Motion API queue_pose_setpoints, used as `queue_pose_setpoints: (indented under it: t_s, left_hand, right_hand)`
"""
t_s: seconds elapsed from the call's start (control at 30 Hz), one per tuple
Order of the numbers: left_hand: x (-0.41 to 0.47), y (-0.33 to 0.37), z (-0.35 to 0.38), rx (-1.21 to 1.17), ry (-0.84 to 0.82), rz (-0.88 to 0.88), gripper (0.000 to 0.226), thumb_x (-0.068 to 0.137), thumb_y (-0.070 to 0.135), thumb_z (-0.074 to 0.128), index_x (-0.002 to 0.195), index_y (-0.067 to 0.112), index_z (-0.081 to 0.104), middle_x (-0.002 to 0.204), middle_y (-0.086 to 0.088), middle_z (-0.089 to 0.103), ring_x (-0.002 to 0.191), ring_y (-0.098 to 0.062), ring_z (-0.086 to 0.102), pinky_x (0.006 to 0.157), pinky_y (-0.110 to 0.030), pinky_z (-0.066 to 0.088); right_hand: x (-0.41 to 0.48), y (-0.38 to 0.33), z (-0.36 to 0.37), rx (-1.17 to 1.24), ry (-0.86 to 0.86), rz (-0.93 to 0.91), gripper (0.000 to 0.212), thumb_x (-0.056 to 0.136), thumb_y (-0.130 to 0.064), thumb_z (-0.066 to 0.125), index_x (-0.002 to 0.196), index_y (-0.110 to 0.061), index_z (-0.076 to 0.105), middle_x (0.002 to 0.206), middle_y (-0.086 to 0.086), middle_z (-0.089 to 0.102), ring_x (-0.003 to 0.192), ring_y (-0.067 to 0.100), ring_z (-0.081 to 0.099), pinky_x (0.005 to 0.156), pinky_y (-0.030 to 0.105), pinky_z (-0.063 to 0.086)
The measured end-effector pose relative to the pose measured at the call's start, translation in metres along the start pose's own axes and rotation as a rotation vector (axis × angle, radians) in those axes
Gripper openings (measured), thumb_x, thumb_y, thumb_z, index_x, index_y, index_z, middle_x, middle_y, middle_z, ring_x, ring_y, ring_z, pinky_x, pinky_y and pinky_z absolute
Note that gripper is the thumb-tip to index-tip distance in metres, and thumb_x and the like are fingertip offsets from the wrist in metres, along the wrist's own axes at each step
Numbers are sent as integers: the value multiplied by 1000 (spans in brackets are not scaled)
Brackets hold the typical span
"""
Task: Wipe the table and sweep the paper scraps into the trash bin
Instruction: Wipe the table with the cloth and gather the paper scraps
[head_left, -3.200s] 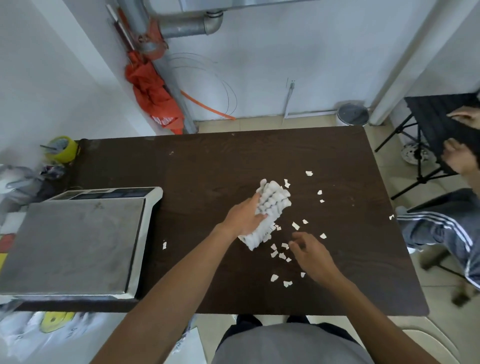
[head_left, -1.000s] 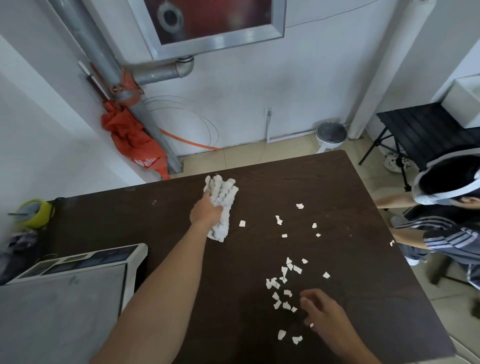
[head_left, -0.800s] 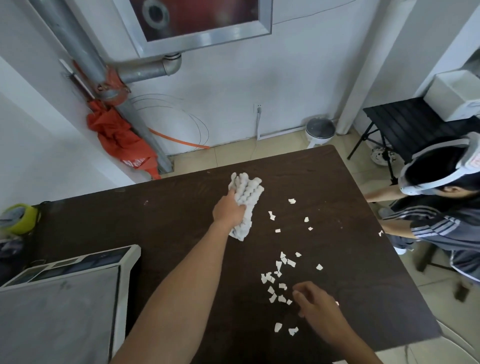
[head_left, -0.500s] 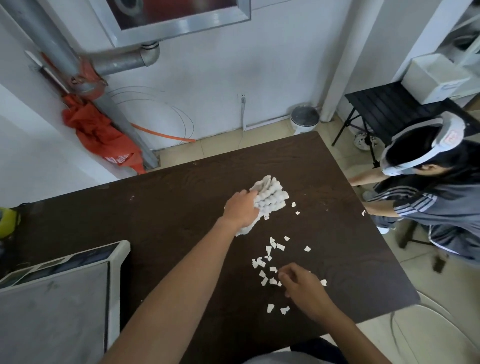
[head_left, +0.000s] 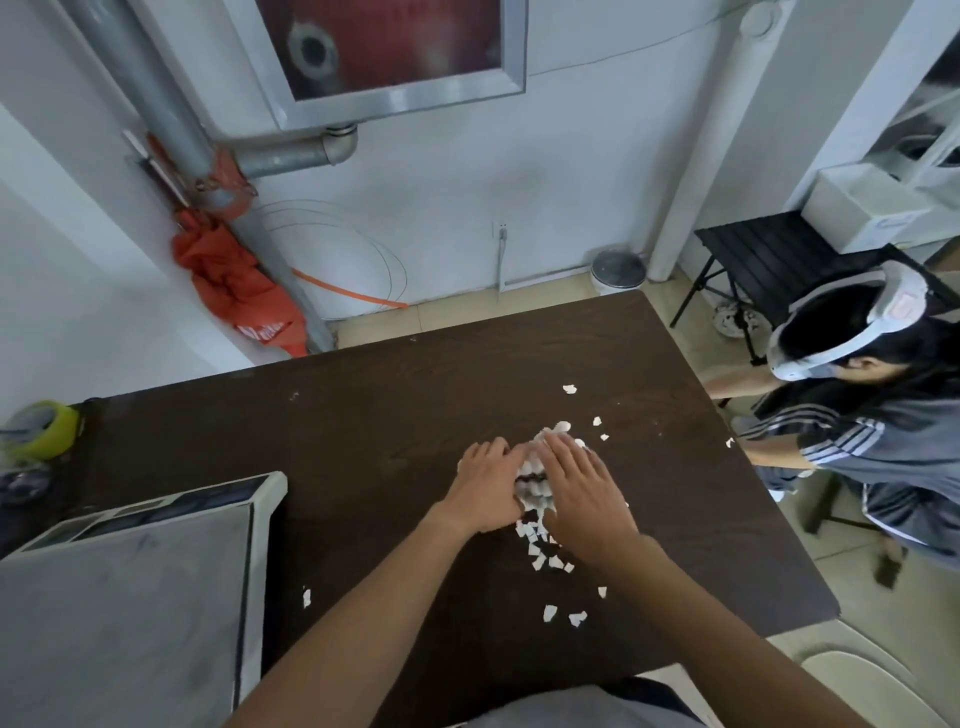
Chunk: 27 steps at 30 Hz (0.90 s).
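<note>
Pressing down together, both hands rest on the white cloth (head_left: 535, 480) near the middle of the tabletop (head_left: 363, 415). The left hand (head_left: 485, 486) covers the cloth's left side with fingers curled over it; the right hand (head_left: 582, 486) lies flat and spread on its right side. Neither grip is a clear pinch. We judge the left to be holding the cloth, but we cannot tell whether the right has closed on anything.

The paper scraps (head_left: 540, 551) lie mostly in a loose cluster just near of the cloth. Strays sit farther off: one (head_left: 570, 388) toward the far right, one (head_left: 306, 597) near the scale (head_left: 130, 597), and one (head_left: 730, 442) at the right edge.

Risks, as we judge them:
- A broad push could scatter the cluster, since the scraps look light.
- The right-edge scrap could drop to the floor if brushed.
- Scraps could cling to the cloth's nubbed surface and be carried off with it.
- The stray by the scale could be missed or driven under it.
- A small lidded bin (head_left: 618, 270) stands on the floor past the far edge, well apart from the cluster. We cannot confirm it is the trash bin meant. A sweep off the near or right edge would miss it.

The tabletop is dark wood grain, bare across its far left. The scale occupies the near left corner. A seated person (head_left: 852, 431) is just beside the right edge. The room has white walls, grey pipes and orange fabric (head_left: 239, 296) by the far wall.
</note>
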<state>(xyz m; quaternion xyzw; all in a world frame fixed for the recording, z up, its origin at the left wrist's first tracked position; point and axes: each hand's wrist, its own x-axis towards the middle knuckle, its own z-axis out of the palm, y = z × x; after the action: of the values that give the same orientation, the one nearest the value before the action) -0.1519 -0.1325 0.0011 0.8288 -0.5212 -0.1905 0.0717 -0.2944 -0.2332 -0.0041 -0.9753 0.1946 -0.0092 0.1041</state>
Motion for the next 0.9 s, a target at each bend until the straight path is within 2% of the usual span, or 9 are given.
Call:
queue_pose_setpoints:
  t_s: [0.1, 0.2, 0.37, 0.5, 0.57, 0.67, 0.77, 0.83, 0.9]
  left_hand:
    - [-8, -2, -1, -52, 65, -85, 61, 82, 22, 73, 137, 19, 47, 130, -1, 58, 121, -21, 57, 110, -37, 40]
    - [-13, 1, -3, -96, 119, -141, 50, 83, 18, 74, 128, 15, 53, 123, -1, 64, 115, -20, 62, 102, -36, 47]
    - [-19, 6, -7, -185, 193, -170, 44, 85, 12, 72, 123, 17, 52, 113, -3, 68, 107, -23, 64, 98, -39, 48]
    - [-17, 8, -11, -204, 241, -169, 38, 86, 12, 70, 119, 19, 52, 111, -1, 65, 105, -21, 58, 96, -38, 47]
    - [-13, 9, -15, -222, 265, -186, 41, 87, 15, 73, 123, 19, 53, 115, 0, 64, 109, -20, 57, 98, -35, 46]
    - [-4, 12, -23, -219, 322, -224, 54, 87, 22, 75, 135, 16, 52, 130, -1, 61, 120, -19, 55, 107, -32, 41]
    - [2, 12, -30, -281, 364, -344, 77, 86, 34, 75, 150, 11, 39, 152, -9, 45, 141, -24, 41, 118, -35, 29]
    - [3, 11, -33, -288, 309, -444, 93, 88, 44, 71, 157, 6, 23, 164, -14, 26, 152, -26, 24, 123, -36, 19]
    - [3, 6, -34, -274, 193, -528, 100, 90, 53, 65, 160, 4, 11, 168, -15, 12, 155, -27, 14, 124, -38, 15]
  right_hand:
    - [21, 0, 1, -163, -123, -136, 83, 93, -29, 53, 156, -10, 4, 162, 6, -11, 151, 23, -5, 123, 42, 5]
    - [35, -9, -3, -287, -245, -203, 83, 95, -38, 46, 156, -7, -2, 165, 9, -8, 152, 24, -8, 123, 43, -1]
    - [41, -6, -3, -335, -281, -233, 88, 91, -39, 56, 156, -8, 7, 161, 9, 20, 150, 27, 11, 123, 44, 6]
    - [48, 4, -6, -259, -218, -270, 68, 85, -41, 62, 142, -15, 36, 133, 4, 49, 133, 25, 40, 119, 43, 20]
    - [58, 11, -13, -229, -180, -290, 53, 83, -40, 64, 129, -18, 47, 124, 3, 54, 125, 25, 48, 115, 42, 27]
    - [74, 25, -27, -222, -114, -324, 46, 81, -38, 65, 121, -19, 53, 120, 2, 56, 120, 25, 51, 111, 41, 32]
    - [85, 42, -40, -202, -102, -334, 53, 81, -38, 65, 128, -19, 50, 134, 1, 53, 130, 23, 46, 114, 40, 29]
    - [91, 53, -47, -197, -104, -330, 61, 84, -39, 64, 137, -17, 45, 148, 1, 46, 140, 22, 38, 119, 41, 22]
    - [98, 63, -52, -202, -113, -320, 63, 87, -40, 63, 141, -15, 41, 151, 2, 43, 143, 20, 33, 122, 39, 17]
